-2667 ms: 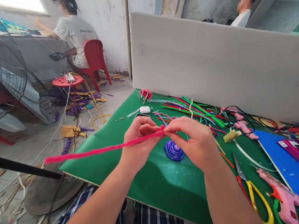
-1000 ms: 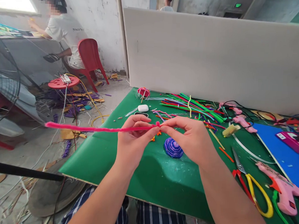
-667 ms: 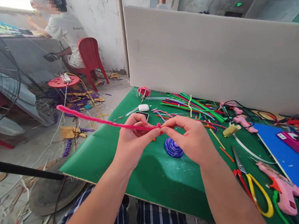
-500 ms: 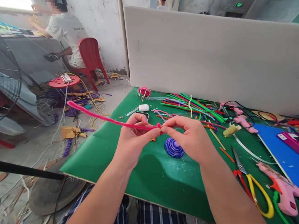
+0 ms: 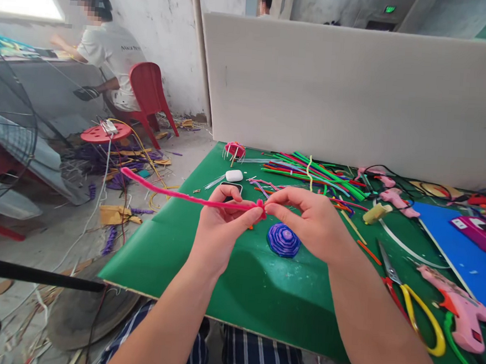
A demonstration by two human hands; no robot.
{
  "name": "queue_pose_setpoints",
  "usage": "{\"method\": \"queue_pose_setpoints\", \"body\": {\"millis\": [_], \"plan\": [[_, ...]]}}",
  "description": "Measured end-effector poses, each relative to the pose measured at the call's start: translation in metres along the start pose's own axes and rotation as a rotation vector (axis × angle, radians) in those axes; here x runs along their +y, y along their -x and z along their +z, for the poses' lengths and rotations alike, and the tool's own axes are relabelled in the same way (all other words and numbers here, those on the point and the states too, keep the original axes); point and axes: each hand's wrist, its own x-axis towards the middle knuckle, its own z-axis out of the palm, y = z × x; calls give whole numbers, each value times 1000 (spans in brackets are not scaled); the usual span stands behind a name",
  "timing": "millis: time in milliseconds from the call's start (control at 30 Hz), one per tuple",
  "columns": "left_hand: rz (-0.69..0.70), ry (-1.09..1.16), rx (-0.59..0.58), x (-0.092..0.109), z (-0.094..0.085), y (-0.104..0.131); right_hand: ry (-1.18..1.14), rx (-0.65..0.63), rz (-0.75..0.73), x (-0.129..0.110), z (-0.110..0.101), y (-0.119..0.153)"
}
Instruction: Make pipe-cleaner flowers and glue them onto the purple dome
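Has swung the free end of the pink fuzzy stem (image 5: 183,197) upward and in toward the hands since the earlier frames. In the head view, pinches the small knotted end between thumb and fingers of the left hand (image 5: 219,222) and, just beside, between thumb and fingertip of the right hand (image 5: 315,226), above the green table (image 5: 154,262). Shows near the hands a purple-blue disc (image 5: 284,240) on the table, and behind the left hand a partly covered dark device (image 5: 237,189) with a white case (image 5: 234,176) beyond. Farther back, shows a bundle of colored stems (image 5: 339,177) before a white panel (image 5: 349,95). To the right, shows scissors (image 5: 390,268) partly hidden by the right forearm, near a pink glue gun (image 5: 455,302).
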Motion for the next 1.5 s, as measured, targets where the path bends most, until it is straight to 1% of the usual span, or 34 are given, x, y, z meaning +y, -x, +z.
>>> {"method": "queue_pose_setpoints", "body": {"millis": [133, 267, 467, 567, 667, 733, 800, 867, 967, 1100, 1167, 1267, 1400, 1500], "plan": [[18, 7, -20, -1, -1, 0, 13, -23, 7, -1, 2, 0], [59, 10, -3, -3, 0, 0, -29, -33, 34, 0, 5, 0], [175, -61, 91, -5, 1, 0, -146, -5, 57, 4, 7, -2], [193, -89, 85, -5, 1, 0, -128, 44, 39, 5, 9, -2], [171, -37, 101, -4, 2, 1, -47, 118, -39, 3, 13, -1], [134, 46, 118, -1, 4, 3, 22, 195, -143, 1, 19, 1], [86, 128, 110, 1, 5, 3, 87, 282, -252, -1, 24, 2], [47, 172, 85, 3, 5, 3, 122, 330, -308, -1, 27, 2], [40, 150, 80, 4, 3, 2, 72, 310, -267, 3, 25, 0], [89, 67, 137, 3, 2, 2, -114, 287, -127, 10, 19, -2], [116, 30, 147, 2, 2, 2, -165, 258, -81, 11, 19, -2], [164, -21, 144, 1, 1, 3, -128, 247, -90, 9, 21, -3], [190, -84, 154, 1, 0, 4, -23, 312, -88, 4, 25, -1], [180, -60, 166, 1, 1, 3, -3, 353, -77, 2, 28, 0]]}}
